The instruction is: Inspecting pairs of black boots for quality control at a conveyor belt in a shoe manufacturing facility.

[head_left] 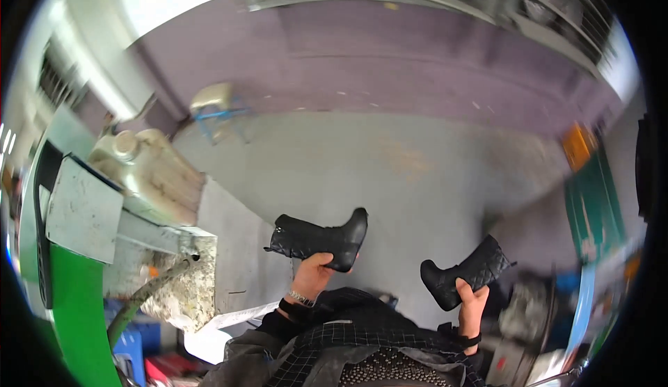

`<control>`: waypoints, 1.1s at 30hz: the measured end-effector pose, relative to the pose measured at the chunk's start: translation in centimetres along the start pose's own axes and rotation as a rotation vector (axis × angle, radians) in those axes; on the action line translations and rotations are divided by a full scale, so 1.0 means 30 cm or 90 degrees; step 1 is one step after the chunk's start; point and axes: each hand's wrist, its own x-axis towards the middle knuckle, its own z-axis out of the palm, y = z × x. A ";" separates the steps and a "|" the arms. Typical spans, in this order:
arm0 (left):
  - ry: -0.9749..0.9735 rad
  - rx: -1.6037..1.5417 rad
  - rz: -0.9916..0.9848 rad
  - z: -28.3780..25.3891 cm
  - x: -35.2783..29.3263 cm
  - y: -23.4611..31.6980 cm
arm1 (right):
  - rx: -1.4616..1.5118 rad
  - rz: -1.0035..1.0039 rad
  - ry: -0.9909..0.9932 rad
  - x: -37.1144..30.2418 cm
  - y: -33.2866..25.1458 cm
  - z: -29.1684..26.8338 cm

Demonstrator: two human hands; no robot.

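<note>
Now both hands are raised over the grey floor (390, 171), each clasping a black ankle boot. At about 7 o'clock from centre, the left hand (313, 270) grips the left boot (321, 237) from beneath, its toe pointing to 3 o'clock. At 5 o'clock, the right hand (472, 302) clutches the right boot (463, 274), quilted shaft tilted toward 2 o'clock. A pale plastic jug (149, 168) sits at 9 o'clock.

Left hand (313, 270) grips a black boot (321, 237) by the sole, boot lying sideways, toe right. Right hand (472, 302) grips a second black boot (465, 273), shaft tilted up-right. Both boots held over grey floor (390, 171). Green machine (69, 289) at left.
</note>
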 end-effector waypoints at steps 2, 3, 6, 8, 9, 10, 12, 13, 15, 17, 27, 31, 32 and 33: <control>0.045 -0.029 0.054 -0.047 0.093 0.102 | 0.034 -0.016 -0.096 0.265 -0.032 0.175; 0.056 -0.039 0.071 -0.080 0.133 0.147 | 0.009 -0.013 -0.140 0.371 -0.041 0.264; 0.027 -0.199 0.095 -0.185 0.304 0.280 | -0.052 -0.046 -0.278 0.662 -0.050 0.595; 0.096 -0.276 0.110 -0.230 0.400 0.344 | -0.071 0.027 -0.360 0.794 -0.045 0.816; 0.055 -0.310 0.137 -0.261 0.482 0.402 | -0.040 0.023 -0.370 0.830 -0.030 0.946; -0.040 -0.340 0.177 -0.298 0.611 0.485 | 0.001 -0.020 -0.391 0.891 -0.021 1.100; 0.016 -0.453 0.140 -0.357 0.764 0.620 | 0.004 0.013 -0.415 0.987 -0.006 1.353; 0.142 -0.464 0.182 -0.372 0.852 0.685 | -0.004 -0.033 -0.468 1.042 -0.011 1.469; 0.222 -0.502 0.207 -0.428 0.983 0.831 | -0.037 -0.024 -0.547 1.150 -0.029 1.672; 0.096 -0.479 0.220 -0.535 1.075 1.000 | -0.063 0.040 -0.629 1.272 -0.047 1.899; 0.241 -0.565 0.554 -1.037 1.323 1.556 | -0.158 0.058 -0.857 1.540 -0.003 3.074; 0.393 -0.560 0.708 -1.217 1.220 1.714 | -0.216 0.041 -1.011 1.417 0.008 3.599; 0.480 -0.560 0.752 -1.264 1.198 1.742 | -0.224 -0.007 -1.057 1.376 0.028 3.731; 0.550 -0.574 0.763 -1.317 1.167 1.768 | -0.204 -0.036 -1.105 1.330 0.053 3.862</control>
